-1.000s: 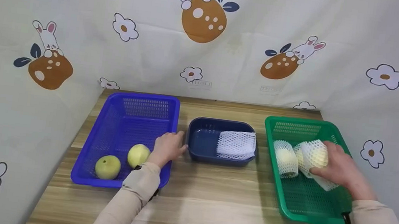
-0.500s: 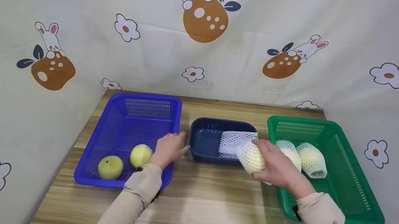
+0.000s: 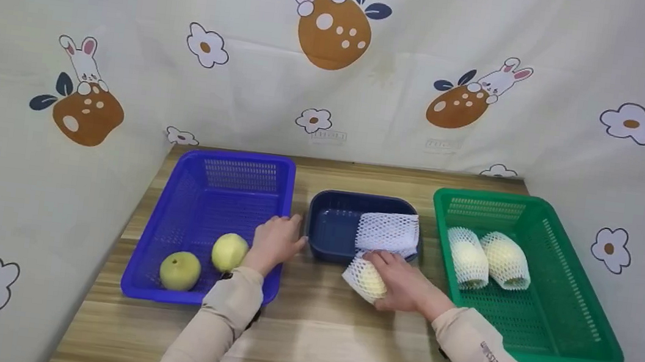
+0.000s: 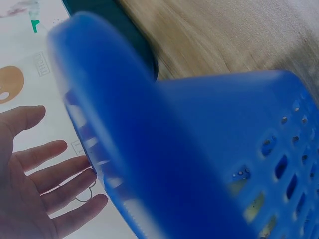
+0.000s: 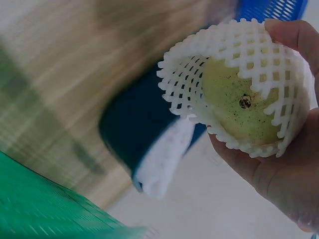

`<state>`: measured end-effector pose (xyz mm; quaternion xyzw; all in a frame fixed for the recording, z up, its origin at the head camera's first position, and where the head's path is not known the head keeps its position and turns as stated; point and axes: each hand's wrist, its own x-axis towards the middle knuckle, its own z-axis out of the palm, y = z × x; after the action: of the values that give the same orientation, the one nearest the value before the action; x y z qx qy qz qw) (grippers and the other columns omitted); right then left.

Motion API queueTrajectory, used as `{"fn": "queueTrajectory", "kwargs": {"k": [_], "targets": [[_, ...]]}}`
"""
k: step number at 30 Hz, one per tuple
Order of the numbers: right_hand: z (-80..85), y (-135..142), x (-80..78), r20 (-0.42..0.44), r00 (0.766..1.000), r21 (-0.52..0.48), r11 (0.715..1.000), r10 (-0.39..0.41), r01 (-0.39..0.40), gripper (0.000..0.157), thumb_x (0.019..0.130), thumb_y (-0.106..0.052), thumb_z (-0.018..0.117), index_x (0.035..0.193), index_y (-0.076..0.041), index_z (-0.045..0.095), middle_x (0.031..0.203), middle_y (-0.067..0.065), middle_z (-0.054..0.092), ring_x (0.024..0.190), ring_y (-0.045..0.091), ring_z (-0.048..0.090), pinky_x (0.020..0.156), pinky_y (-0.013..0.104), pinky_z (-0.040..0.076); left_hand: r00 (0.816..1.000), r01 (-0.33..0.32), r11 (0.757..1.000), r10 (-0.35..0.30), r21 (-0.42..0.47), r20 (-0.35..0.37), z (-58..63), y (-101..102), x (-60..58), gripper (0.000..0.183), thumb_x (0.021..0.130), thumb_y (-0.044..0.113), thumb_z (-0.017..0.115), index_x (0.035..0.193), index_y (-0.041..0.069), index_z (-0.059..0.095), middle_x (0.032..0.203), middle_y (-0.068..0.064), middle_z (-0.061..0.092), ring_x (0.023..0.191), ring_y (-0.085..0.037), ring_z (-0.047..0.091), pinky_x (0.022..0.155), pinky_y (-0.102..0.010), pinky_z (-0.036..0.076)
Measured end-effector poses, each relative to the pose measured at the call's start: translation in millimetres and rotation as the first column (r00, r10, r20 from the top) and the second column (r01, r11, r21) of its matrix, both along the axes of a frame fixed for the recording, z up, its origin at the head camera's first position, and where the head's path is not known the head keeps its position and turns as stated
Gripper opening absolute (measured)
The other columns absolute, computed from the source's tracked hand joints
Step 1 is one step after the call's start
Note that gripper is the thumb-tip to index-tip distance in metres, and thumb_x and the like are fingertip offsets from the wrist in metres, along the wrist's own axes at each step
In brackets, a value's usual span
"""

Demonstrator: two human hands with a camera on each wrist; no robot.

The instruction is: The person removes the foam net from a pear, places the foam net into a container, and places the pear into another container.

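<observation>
My right hand [image 3: 403,284] grips a pale yellow-green pear [image 5: 239,104] wrapped in a white foam net [image 5: 274,59], just in front of the small navy tray [image 3: 331,231]. At the right edge of the blue basket [image 3: 136,256], my left hand [image 3: 276,240] holds nothing; in the left wrist view its fingers [image 4: 55,172] are spread and relaxed. Two bare pears lie in the blue basket, a darker one [image 3: 180,270] and a paler one [image 3: 229,252]. Flat white foam nets [image 3: 388,232] lie in the right part of the navy tray.
A green basket [image 3: 582,293] stands on the right, with two net-wrapped pears side by side, one on the left [image 3: 466,260] and one beside it [image 3: 505,262]. Wooden tabletop [image 3: 314,352] shows in front of the tray. A printed curtain [image 3: 393,103] hangs behind and at the sides.
My right hand has carried the net-wrapped pear out of the green basket, leftward to the front of the navy tray. The left hand has hardly moved.
</observation>
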<state>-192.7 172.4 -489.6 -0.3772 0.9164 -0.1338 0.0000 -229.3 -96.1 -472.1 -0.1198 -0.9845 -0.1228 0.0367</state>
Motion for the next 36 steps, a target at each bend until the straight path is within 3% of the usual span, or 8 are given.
{"fn": "queueTrajectory", "kwargs": {"k": [8, 19, 26, 31, 36], "targets": [[-23.0, -5, -9.8, 0.011, 1.000, 0.047, 0.999, 0.006, -0.006, 0.079, 0.048, -0.022, 0.076, 0.118, -0.003, 0.043, 0.110, 0.011, 0.046, 0.096, 0.030, 0.046, 0.083, 0.041, 0.038, 1.000, 0.001, 1.000, -0.001, -0.011, 0.012, -0.1, 1, 0.6, 0.038, 0.080, 0.034, 0.060, 0.107, 0.007, 0.056, 0.091, -0.014, 0.061, 0.083, -0.032, 0.056, 0.064, -0.048, 0.046], [-34.4, -10, -5.6, -0.046, 0.999, 0.038, 0.999, 0.020, -0.018, 0.083, 0.047, -0.022, 0.076, 0.121, -0.005, 0.044, 0.112, 0.010, 0.045, 0.096, 0.029, 0.044, 0.074, 0.039, 0.044, 1.000, 0.002, 1.000, -0.002, -0.018, 0.013, -0.3, 2, 3.4, 0.041, 0.080, 0.035, 0.060, 0.110, 0.007, 0.056, 0.095, -0.014, 0.061, 0.085, -0.033, 0.056, 0.066, -0.047, 0.045], [-41.5, -11, -4.1, -0.029, 0.999, 0.054, 0.998, 0.022, -0.020, 0.083, 0.047, -0.022, 0.077, 0.121, -0.005, 0.044, 0.113, 0.012, 0.044, 0.094, 0.030, 0.044, 0.075, 0.039, 0.043, 1.000, 0.013, 1.000, -0.013, -0.019, 0.019, -0.8, 5, 6.3, 0.044, 0.081, 0.037, 0.058, 0.114, 0.008, 0.055, 0.103, -0.013, 0.059, 0.092, -0.032, 0.054, 0.073, -0.047, 0.042], [-48.5, -10, -5.2, -0.054, 0.998, 0.045, 0.998, 0.046, -0.043, 0.084, 0.048, -0.024, 0.079, 0.121, -0.002, 0.044, 0.113, 0.014, 0.045, 0.094, 0.032, 0.045, 0.078, 0.040, 0.042, 0.999, 0.045, 0.999, -0.045, 0.005, -0.019, -1.2, 12, 9.5, 0.043, 0.080, 0.035, 0.060, 0.113, 0.009, 0.056, 0.101, -0.011, 0.059, 0.092, -0.030, 0.054, 0.072, -0.046, 0.043], [-51.4, -8, -7.1, -0.045, 0.997, 0.031, 0.998, 0.057, -0.055, 0.088, 0.047, -0.024, 0.080, 0.123, -0.001, 0.042, 0.114, 0.015, 0.045, 0.097, 0.032, 0.045, 0.082, 0.040, 0.039, 0.991, 0.134, 0.989, -0.132, 0.069, -0.026, -6.8, 29, 19.5, 0.041, 0.080, 0.034, 0.059, 0.112, 0.009, 0.057, 0.098, -0.011, 0.059, 0.086, -0.030, 0.057, 0.070, -0.042, 0.045]]}}
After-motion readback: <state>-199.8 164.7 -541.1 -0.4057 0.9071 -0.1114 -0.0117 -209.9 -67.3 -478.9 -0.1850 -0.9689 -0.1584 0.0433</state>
